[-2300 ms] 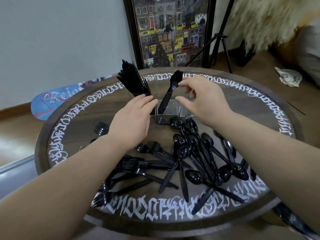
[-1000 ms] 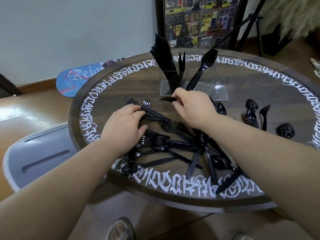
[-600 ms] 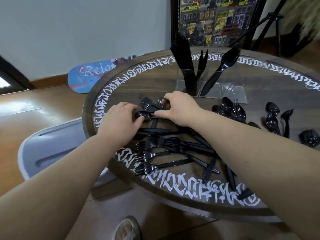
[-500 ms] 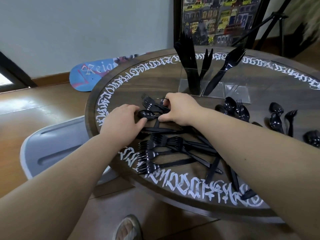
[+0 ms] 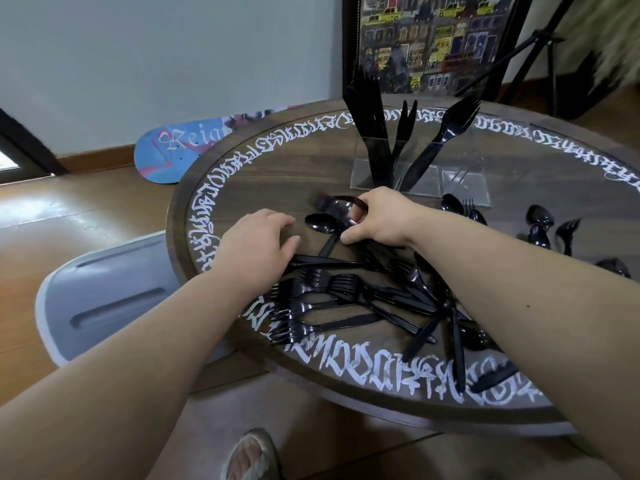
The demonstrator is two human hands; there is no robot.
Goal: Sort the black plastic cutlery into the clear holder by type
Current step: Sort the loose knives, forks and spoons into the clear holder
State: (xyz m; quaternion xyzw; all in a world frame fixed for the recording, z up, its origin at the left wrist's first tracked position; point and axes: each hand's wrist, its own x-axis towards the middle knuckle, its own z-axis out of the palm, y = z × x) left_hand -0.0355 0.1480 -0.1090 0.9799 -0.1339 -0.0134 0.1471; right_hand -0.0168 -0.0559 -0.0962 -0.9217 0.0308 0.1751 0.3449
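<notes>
Both hands down in black cutlery pile on round table, clear holder at 12 o'clock behind.

Right hand point(image 5: 382, 216) fingers curled, pinching a blurred black piece point(image 5: 341, 202) that arcs out past the fingertips toward 10 o'clock; type unclear from blur. Left hand point(image 5: 258, 245) lies flat, fingers straight and relaxed, pressing on handles at the pile's 9 o'clock edge. A spoon point(image 5: 320, 224) lies bowl-up between the two hands, just beside left fingertips, at 8 o'clock of right fingers. Fork pile point(image 5: 329, 292) sits at 6 o'clock of both hands. Clear holder point(image 5: 420, 174) holds upright knives point(image 5: 367, 109) in left compartment, a fork point(image 5: 405, 123) and a tilted spork-like piece point(image 5: 446, 129) further right. Loose spoons point(image 5: 536, 223) at 3 o'clock on table point(image 5: 242, 174).
</notes>
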